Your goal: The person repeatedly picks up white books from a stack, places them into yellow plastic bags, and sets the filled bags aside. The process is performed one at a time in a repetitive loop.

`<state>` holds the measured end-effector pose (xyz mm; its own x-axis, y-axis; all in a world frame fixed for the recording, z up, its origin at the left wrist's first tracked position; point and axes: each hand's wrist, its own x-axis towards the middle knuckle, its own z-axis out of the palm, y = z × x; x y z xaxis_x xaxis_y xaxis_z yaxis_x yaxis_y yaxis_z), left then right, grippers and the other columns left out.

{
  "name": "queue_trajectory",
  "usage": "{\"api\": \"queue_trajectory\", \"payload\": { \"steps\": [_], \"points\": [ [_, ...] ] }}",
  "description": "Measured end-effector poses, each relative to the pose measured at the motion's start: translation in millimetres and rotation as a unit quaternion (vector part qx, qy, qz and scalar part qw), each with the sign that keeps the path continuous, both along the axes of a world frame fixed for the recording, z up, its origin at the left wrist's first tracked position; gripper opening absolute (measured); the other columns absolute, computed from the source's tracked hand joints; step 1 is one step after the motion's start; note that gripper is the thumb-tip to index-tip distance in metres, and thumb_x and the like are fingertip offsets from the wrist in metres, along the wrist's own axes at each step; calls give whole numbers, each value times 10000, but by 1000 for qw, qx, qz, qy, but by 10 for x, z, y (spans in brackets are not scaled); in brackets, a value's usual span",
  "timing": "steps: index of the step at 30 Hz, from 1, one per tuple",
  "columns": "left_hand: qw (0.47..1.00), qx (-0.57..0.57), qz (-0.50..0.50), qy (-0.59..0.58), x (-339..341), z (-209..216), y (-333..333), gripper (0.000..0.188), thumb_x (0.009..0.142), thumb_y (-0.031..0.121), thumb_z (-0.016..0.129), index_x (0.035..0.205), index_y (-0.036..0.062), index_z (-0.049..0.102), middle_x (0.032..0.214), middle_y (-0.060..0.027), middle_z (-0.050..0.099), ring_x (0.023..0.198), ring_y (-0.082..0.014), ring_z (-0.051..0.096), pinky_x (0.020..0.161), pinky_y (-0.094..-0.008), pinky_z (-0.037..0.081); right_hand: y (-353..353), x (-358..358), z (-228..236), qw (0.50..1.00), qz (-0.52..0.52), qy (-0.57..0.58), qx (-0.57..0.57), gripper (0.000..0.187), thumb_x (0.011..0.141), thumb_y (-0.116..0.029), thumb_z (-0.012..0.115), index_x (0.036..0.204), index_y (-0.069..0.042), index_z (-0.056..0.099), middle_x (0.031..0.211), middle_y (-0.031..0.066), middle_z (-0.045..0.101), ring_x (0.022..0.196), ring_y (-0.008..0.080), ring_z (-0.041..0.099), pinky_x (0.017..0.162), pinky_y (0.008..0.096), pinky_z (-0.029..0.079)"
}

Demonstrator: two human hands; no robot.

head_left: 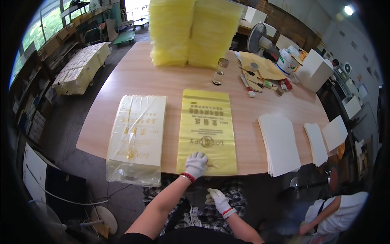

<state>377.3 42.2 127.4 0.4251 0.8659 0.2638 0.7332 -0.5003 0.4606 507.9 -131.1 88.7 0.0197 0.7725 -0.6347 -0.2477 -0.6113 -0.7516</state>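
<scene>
The yellow bag (208,112) lies flat on the counter (172,83), its lower end near the close edge. The hands are apart: the left hand (196,164) rests on the bag's lower part, fingers bent, though whether it pinches the film I cannot tell; the right hand (218,200) is below the edge, curled, its grip unclear. The bag looks light, limp and slick, apt to slide or crease; a lower corner seems the best hold.

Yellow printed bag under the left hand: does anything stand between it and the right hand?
Only the table's near edge lies between the right hand and the yellow printed bag; no loose object shows in that gap.
</scene>
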Motion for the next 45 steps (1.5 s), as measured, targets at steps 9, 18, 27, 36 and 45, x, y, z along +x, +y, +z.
{"api": "queue_trajectory", "payload": {
  "steps": [9, 18, 27, 36, 45],
  "points": [
    [992, 22, -102, 73, -21, -20, 128, 197, 731, 267, 609, 848, 109, 607, 931, -55, 590, 976, -255, 514, 829, -404, 421, 422, 57, 223, 995, 44, 36, 75, 345, 924, -209, 472, 1205, -10, 463, 880, 89, 592, 713, 176, 620, 689, 301, 528],
    [988, -57, -125, 71, 4, -22, 320, 175, 719, 261, 614, 783, 98, 612, 878, -41, 573, 930, -249, 505, 827, -374, 424, 704, 194, 375, 997, 37, 30, 66, 330, 927, -195, 467, 1191, 4, 464, 859, 98, 597, 710, 182, 629, 680, 302, 536],
    [978, -161, -134, -14, -67, 49, 408, 144, 740, 186, 580, 857, 128, 640, 842, -96, 573, 895, -293, 526, 794, -386, 434, 725, 214, 411, 994, 39, 71, 70, 343, 920, -199, 483, 1190, 11, 460, 915, 92, 585, 769, 164, 618, 703, 322, 539],
    [863, -331, -20, -380, -45, -13, 798, 67, 814, 121, 545, 791, 59, 539, 681, -96, 580, 667, -224, 595, 632, -325, 482, 1540, 228, 564, 904, 104, -405, 88, 324, 804, -357, 631, 842, -35, 635, 940, 109, 623, 794, 245, 584, 735, 303, 467],
    [847, -420, -20, -326, 215, 714, 920, 186, 864, 36, 469, 1045, 5, 497, 864, -101, 655, 529, -67, 447, 489, -222, 399, 1526, 13, 1054, 694, -111, -437, 561, 266, 710, -101, 695, 933, -66, 554, 923, 133, 567, 873, 342, 538, 802, 391, 449]
  ]
}}
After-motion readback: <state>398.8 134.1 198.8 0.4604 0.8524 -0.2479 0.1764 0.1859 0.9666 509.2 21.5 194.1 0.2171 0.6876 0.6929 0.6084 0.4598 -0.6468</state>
